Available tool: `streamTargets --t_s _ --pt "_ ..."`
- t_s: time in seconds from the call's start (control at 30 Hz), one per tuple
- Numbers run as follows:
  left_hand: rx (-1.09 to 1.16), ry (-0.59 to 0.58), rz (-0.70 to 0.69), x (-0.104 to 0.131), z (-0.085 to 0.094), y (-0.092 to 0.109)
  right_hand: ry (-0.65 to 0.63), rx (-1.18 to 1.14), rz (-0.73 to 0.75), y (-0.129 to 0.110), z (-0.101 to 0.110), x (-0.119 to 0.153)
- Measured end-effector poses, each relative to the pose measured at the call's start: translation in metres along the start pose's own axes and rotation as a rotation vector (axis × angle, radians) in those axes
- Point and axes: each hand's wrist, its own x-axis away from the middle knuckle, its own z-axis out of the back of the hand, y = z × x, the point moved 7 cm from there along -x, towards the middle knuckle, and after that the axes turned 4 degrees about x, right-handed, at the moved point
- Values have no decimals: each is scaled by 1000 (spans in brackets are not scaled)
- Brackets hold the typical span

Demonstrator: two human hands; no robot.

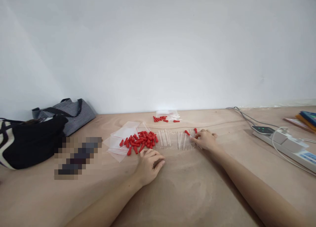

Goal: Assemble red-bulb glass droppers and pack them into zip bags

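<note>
My right hand point(206, 140) is closed in a pinch at the right end of a row of thin clear tubes point(172, 140). Its fingertips are on a dropper with a red rubber bulb point(187, 132), tilted up to the left. A second red bulb point(196, 130) shows just behind the fingers; what it is fitted to is partly hidden. My left hand point(149, 164) lies on the table with fingers loosely bent, thumb apart, and nothing visible in it. Just beyond its fingertips is a pile of red rubber bulbs point(142, 141), partly on clear plastic bags point(120, 134).
Farther back lie a few red bulbs point(160, 118) beside another clear bag point(170, 114). To the left are a black bag point(32, 141), a striped bag point(74, 116) and a blurred dark object point(79, 157). A power strip point(293, 151) with cables stands right, near stacked flat items point(306, 120).
</note>
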Motion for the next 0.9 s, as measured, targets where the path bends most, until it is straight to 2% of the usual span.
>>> streamTargets --t_s 0.3,0.43,0.57,0.77,0.9 --pt "-3 -4 3 -1 0 1 -48 151 22 -11 -2 -2" --pt "-52 48 18 -1 3 -3 -36 160 -21 -3 0 -7" --pt "-100 106 70 -1 9 -11 14 130 -161 18 4 -12" --pt "-108 96 85 -1 9 -13 5 2 -203 25 -5 -15" --pt "-108 100 90 -1 9 -13 51 -135 -231 29 -9 -15"
